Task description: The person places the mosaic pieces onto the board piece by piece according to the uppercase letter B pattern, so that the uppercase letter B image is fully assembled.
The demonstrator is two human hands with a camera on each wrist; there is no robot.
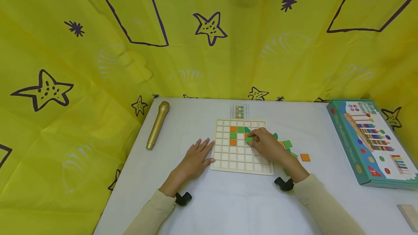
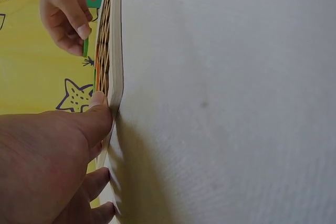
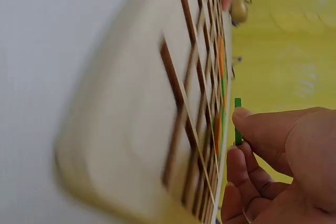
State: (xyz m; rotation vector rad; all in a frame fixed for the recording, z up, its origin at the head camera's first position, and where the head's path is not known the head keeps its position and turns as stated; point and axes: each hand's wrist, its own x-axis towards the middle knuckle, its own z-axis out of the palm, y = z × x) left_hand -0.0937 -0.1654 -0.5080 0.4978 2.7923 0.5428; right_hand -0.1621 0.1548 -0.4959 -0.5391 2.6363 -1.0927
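On the white bench point(image 1: 215, 209), the pale grid board point(image 1: 225, 157) carries a small group of orange and green tiles point(image 1: 233, 135). The left hand point(image 1: 196, 159) rests at its left edge, fingers straight and spread. The right hand point(image 1: 266, 142) pinches a thin, flat green tile point(image 1: 249, 139) just above the squares. Placing seems in hand; the next move probably calls for squaring it to a cell before release.

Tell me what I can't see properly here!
Loose tiles: head view, the right arm partly covers them, so no sure count.
Held green tile: head view, the right grip hides part of its shape.
Small grid card: head view, too small to read fully.
Wooden piece: head view, cut off by the right edge.
Nearest board corner: right wrist view, blurred.
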